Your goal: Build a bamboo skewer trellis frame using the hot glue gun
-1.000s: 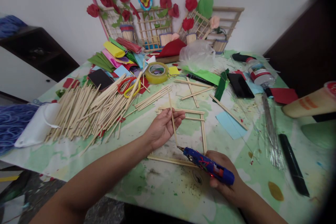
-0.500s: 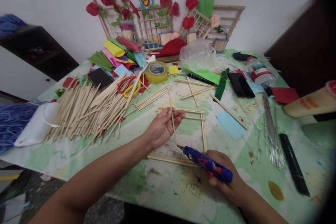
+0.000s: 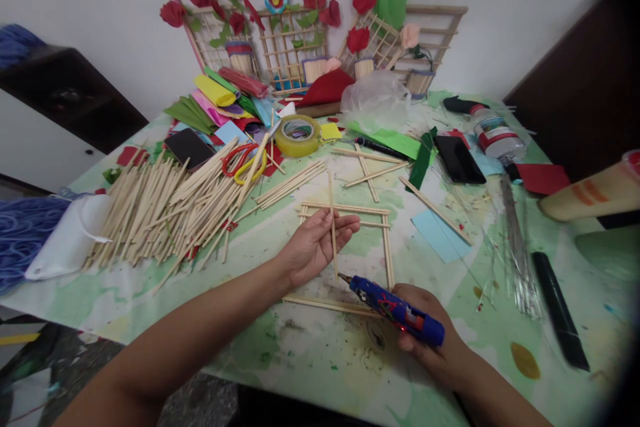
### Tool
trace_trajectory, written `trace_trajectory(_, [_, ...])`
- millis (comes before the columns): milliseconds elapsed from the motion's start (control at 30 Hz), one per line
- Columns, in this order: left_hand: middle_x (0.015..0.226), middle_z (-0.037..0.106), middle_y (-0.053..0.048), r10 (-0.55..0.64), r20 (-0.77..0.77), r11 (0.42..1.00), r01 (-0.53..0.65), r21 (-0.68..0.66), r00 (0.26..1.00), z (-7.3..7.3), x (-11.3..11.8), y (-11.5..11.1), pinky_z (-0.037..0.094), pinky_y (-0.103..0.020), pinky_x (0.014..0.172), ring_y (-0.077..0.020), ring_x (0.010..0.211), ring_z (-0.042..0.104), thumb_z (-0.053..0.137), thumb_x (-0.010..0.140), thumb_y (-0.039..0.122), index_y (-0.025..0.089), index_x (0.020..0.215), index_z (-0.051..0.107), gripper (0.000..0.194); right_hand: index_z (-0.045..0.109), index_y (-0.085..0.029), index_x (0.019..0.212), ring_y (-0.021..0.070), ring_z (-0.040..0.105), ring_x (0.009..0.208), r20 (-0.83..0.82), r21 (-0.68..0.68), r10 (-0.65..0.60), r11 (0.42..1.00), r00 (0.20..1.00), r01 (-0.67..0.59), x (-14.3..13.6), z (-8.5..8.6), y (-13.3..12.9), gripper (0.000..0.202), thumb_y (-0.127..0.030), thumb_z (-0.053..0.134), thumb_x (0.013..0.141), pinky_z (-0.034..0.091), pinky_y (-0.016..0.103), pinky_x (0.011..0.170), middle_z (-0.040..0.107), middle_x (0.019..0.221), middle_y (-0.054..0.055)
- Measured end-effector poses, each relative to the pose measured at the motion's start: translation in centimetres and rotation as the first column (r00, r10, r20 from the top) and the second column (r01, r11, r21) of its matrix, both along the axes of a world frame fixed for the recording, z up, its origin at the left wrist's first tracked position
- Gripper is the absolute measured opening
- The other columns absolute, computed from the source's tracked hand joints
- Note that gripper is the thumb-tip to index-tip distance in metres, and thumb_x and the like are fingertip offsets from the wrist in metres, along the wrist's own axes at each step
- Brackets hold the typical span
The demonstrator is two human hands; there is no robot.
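The left hand (image 3: 317, 243) pinches a thin wooden stick (image 3: 331, 188) between thumb and fingers, the remaining fingers extended. The stick is raised over the middle of the desk (image 3: 300, 363), its lower end at the nozzle of the glue gun (image 3: 397, 312); whether nozzle and wood touch cannot be determined. The right hand (image 3: 425, 330) is wrapped around the glue gun. Its fingers are largely concealed beneath the body, and trigger pressure cannot be verified. A red light shows on the gun's underside.

Below the hands lies a rectangular stick frame (image 3: 387, 253). Its top and right sides are visible; the left side is mostly covered by the left hand and forearm, and the right end of the bottom side runs behind the glue gun.

To the left, a pile of sticks (image 3: 145, 213) overlaps itself too densely for a count. Scissors (image 3: 250, 163) lie at its upper end, blades partly obscured. The blue cord (image 3: 30, 233) is cut off by the left edge, the drink cup (image 3: 590, 193) by the right. Contents of the crumpled plastic bag (image 3: 375, 101) are indistinct.
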State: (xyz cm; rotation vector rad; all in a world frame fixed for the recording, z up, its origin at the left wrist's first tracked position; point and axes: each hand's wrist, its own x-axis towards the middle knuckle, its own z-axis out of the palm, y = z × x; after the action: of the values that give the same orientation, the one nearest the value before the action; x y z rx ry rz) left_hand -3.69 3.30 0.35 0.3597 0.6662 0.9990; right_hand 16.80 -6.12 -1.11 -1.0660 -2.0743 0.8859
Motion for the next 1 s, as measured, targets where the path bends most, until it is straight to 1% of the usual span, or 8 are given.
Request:
trace_trajectory(167, [0.095,0.069,-0.011,-0.027,0.007,1.0,0.027,0.016,1.0,-0.08,0.08,-0.15,0.054,-0.019,0.079,-0.0139,0.088,0.068,0.047,0.09,0.01,0.013,0.087,0.052,0.007,0.048,-0.02,0.073,0.015,0.043,0.057,0.007,0.028,-0.005,1.0,1.0,0.005,-0.04,0.19,0.05,0.051,-0.065,0.031,0.088,0.034,0.028,0.052,0.043,0.062,0.0])
trace_trajectory(333, [0.096,0.069,-0.011,-0.036,-0.005,0.999,0.036,0.011,0.999,-0.12,0.13,-0.29,0.054,-0.02,0.078,-0.0141,0.087,0.068,0.05,0.089,0.011,0.013,0.087,0.052,0.004,0.049,-0.019,0.073,0.0157,0.045,0.058,0.007,0.04,-0.01,0.999,1.0,0.009,-0.03,0.24,0.04,0.051,-0.063,0.03,0.089,0.035,0.029,0.053,0.047,0.062,0.001])
trace_trajectory(433, [0.096,0.069,-0.011,-0.042,-0.008,0.999,0.042,0.011,0.999,-0.19,0.15,-0.33,0.054,-0.02,0.078,-0.0142,0.088,0.068,0.05,0.089,0.011,0.013,0.087,0.053,0.004,0.048,-0.02,0.071,0.0152,0.044,0.057,-0.003,0.04,-0.009,0.999,1.0,0.009,-0.07,0.28,0.07,0.05,-0.063,0.031,0.089,0.034,0.028,0.052,0.046,0.062,0.001])
trace_trajectory(567, [0.095,0.069,-0.011,-0.032,-0.013,0.999,0.032,0.012,0.999,-0.17,0.1,-0.19,0.054,-0.02,0.08,-0.014,0.088,0.068,0.047,0.09,0.01,0.013,0.087,0.053,0.007,0.045,-0.02,0.07,0.0143,0.042,0.056,-0.006,0.001,0.016,1.0,1.0,-0.016,-0.08,0.16,0.04,0.05,-0.065,0.032,0.088,0.031,0.028,0.052,0.043,0.062,0.0])
trace_trajectory(733, [0.095,0.069,-0.011,-0.013,-0.012,1.0,0.013,0.01,1.0,-0.02,-0.08,0.1,0.054,-0.019,0.079,-0.0135,0.088,0.068,0.045,0.091,0.009,0.013,0.086,0.052,0.009,0.042,-0.02,0.069,0.014,0.041,0.058,-0.012,-0.039,0.047,0.998,0.999,-0.047,0.17,-0.25,-0.11,0.05,-0.066,0.032,0.087,0.029,0.028,0.054,0.041,0.063,-0.001])
trace_trajectory(900, [0.096,0.069,-0.011,-0.009,-0.004,1.0,0.009,0.018,1.0,-0.13,-0.15,0.22,0.054,-0.018,0.078,-0.0133,0.089,0.068,0.044,0.091,0.009,0.013,0.085,0.052,0.01,0.043,-0.02,0.07,0.0141,0.04,0.058,0.006,-0.041,0.063,0.997,0.998,-0.062,0.02,-0.15,-0.15,0.051,-0.067,0.03,0.087,0.03,0.028,0.054,0.042,0.063,-0.001])
trace_trajectory(1000, [0.095,0.069,-0.01,0.009,-0.021,0.999,-0.009,0.031,1.0,-0.04,-0.31,0.5,0.054,-0.018,0.078,-0.0131,0.088,0.068,0.044,0.091,0.009,0.013,0.085,0.052,0.011,0.045,-0.02,0.071,0.0149,0.042,0.058,0.003,-0.019,0.061,0.998,0.998,-0.061,-0.16,0.15,-0.07,0.051,-0.066,0.031,0.087,0.031,0.029,0.054,0.044,0.063,-0.001])
